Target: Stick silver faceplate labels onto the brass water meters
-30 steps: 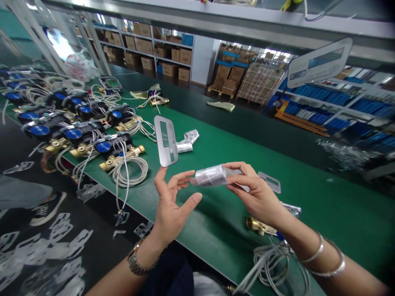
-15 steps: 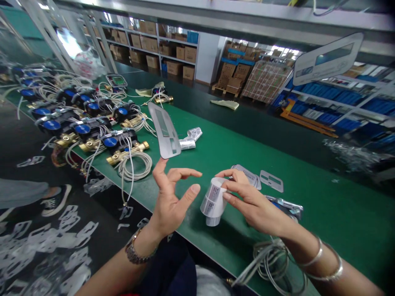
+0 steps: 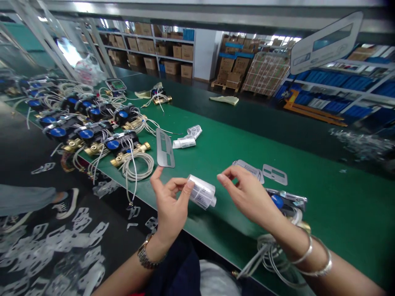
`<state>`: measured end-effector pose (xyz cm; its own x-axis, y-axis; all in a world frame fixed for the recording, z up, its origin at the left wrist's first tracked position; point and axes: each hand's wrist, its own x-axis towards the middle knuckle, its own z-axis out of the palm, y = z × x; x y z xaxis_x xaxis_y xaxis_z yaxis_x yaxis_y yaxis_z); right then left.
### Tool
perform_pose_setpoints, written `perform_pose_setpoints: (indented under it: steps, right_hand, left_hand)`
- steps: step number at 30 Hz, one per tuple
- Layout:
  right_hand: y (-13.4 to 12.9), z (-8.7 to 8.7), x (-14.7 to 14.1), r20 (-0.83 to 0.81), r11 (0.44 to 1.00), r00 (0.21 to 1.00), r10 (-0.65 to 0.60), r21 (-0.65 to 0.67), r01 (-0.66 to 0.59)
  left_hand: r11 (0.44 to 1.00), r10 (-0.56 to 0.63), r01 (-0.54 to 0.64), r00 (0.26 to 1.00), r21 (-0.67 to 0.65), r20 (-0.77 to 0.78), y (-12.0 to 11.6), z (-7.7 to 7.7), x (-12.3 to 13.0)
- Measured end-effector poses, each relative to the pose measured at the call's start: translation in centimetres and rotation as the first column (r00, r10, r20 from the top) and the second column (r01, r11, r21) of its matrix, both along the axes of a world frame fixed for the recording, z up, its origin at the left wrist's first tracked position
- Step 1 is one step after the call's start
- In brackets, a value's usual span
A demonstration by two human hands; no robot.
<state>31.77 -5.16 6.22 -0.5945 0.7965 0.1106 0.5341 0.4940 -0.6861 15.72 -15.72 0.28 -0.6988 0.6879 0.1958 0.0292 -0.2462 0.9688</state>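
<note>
Pinched between thumb and fingers of our left hand (image 3: 171, 209), a small roll of labels (image 3: 202, 191) lies tilted above the bench's near edge, its printed side towards us. On that hand's raised forefinger we carry a grey faceplate (image 3: 168, 146), touching only at the fingertip. Our right hand (image 3: 251, 195) hovers just beside the roll, apart from it, thumb and forefinger drawn together (whether they nip something small, we cannot tell).

Beside our right forearm we have a blue-disced meter (image 3: 277, 200) and its coiled cable (image 3: 264, 242). Beyond our right fingers lie a few overlapping plates (image 3: 247, 167), with a single plate (image 3: 279, 172) next to them. Farther across the green bench (image 3: 222, 144) rest curled label strips (image 3: 187, 142); to our left, meters (image 3: 114, 144) crowd together among their cables. Past them we see a pale yellow cloth (image 3: 225, 100), then shelving with cardboard boxes (image 3: 173, 68) and a wrapped pallet load (image 3: 265, 74).
</note>
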Motion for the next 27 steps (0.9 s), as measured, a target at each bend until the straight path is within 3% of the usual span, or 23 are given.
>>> perform_pose_setpoints:
  steps: [3, 6, 9, 11, 16, 21, 27]
  right_hand:
    - [-1.4, -1.8, 0.4, -0.074, 0.973, 0.996, 0.052, -0.221, -0.067]
    - [-2.2, -2.8, 0.4, -0.223, 0.960, 0.975, 0.006, -0.270, -0.068]
    - [-2.4, -3.0, 0.3, -0.210, 0.978, 0.978, -0.004, -0.203, -0.039]
    - [-2.6, -3.0, 0.1, -0.171, 0.986, 0.985, 0.040, -0.152, -0.066]
    - [-3.5, -3.4, -0.3, -0.270, 0.996, 0.962, -0.049, 0.064, 0.069]
    - [-4.4, -4.1, -0.3, -0.297, 0.916, 0.955, -0.023, 0.377, 0.139]
    - [-4.3, -4.5, -0.3, -0.278, 0.922, 0.960, -0.039, 0.361, 0.142]
  left_hand:
    - [0.997, 0.042, -0.044, 0.999, 0.056, 0.026, -0.1, 0.2, 0.6]
    - [0.997, -0.010, 0.008, 1.000, 0.076, 0.026, -0.5, 0.0, 1.1]
    - [0.985, -0.164, 0.164, 0.986, 0.058, -0.011, -0.8, -0.5, 1.3]
    - [0.979, -0.206, 0.206, 0.978, 0.005, -0.044, -1.0, -0.7, 1.3]
    - [0.989, -0.144, 0.140, 0.986, -0.044, -0.085, -1.0, -1.0, 1.2]
    - [0.990, -0.127, 0.116, 0.978, -0.076, -0.163, -1.0, -1.1, 1.4]
    - [0.991, -0.132, 0.120, 0.964, -0.066, -0.233, -1.2, -1.3, 1.6]
